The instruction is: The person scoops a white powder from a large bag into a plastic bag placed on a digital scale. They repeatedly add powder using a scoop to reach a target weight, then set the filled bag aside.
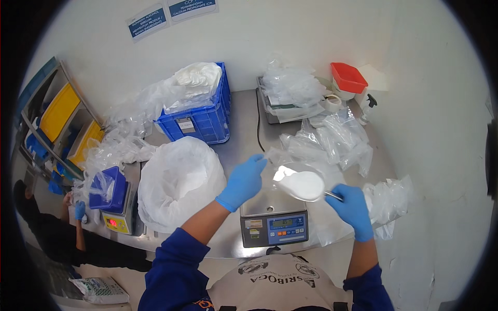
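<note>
In a blue glove, my right hand (350, 208) grips the handle of a metal scoop (301, 184) heaped with white powder. The scoop is over a digital bench scale (274, 229) with a lit display. My left hand (247, 180), also gloved, is raised at the upper left of the scale, its fingertips at the edge of a clear plastic bag (278, 157). Whether the fingers pinch the bag is unclear. Left of the scale stands a large plastic-lined container (181, 184) with white powder inside.
A blue crate (198, 124) stands behind the lined container. Clear bags (334, 136) lie at the right; a grey tray (272, 116), red container (348, 77) and spray bottle (367, 110) are behind. At far left, a co-worker's gloved hand (80, 210) is near a blue bin (111, 190) on a yellow scale (118, 223).
</note>
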`<move>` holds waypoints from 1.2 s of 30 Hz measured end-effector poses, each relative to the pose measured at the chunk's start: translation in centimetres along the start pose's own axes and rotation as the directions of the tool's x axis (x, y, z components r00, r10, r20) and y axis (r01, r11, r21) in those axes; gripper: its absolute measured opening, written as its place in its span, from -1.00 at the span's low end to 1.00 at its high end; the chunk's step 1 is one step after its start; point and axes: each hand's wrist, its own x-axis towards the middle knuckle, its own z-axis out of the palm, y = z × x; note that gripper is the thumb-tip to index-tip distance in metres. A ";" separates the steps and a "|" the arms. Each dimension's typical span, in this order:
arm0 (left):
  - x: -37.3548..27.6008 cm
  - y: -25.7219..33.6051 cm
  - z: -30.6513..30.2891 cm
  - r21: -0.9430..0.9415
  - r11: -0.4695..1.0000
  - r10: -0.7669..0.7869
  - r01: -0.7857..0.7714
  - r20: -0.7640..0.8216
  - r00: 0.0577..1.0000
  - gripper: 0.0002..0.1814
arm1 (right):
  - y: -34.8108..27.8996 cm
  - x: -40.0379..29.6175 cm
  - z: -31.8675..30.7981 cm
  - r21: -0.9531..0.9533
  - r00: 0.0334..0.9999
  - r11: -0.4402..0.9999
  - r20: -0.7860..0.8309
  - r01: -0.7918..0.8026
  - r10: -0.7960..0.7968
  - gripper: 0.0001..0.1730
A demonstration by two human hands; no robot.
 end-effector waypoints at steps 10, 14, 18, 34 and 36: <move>-2.4 3.7 -5.1 -0.463 0.877 -0.140 0.128 0.009 0.990 -0.09 | -8.1 10.5 3.1 -0.624 0.867 0.614 0.241 0.483 -0.436 -0.82; -3.6 3.3 -6.2 -0.551 0.820 -0.174 0.155 0.018 0.985 -0.12 | -10.5 10.8 1.9 -0.642 0.885 0.612 0.288 0.462 -0.366 -0.81; -4.9 0.9 -1.2 -0.517 0.835 -0.155 0.189 0.109 0.982 -0.18 | -8.8 9.7 1.6 -0.602 0.932 0.712 0.251 0.362 -0.261 -0.75; -12.6 -8.7 -10.4 -0.377 0.915 -0.294 0.143 -0.381 0.877 -0.33 | -5.7 -4.0 10.3 0.442 0.945 0.838 0.076 -0.319 0.320 -0.73; -12.8 -13.8 -13.1 -0.024 0.967 -0.219 0.255 -0.594 0.774 -0.37 | -10.9 -1.8 13.7 0.284 0.977 0.936 0.095 -0.208 0.189 -0.71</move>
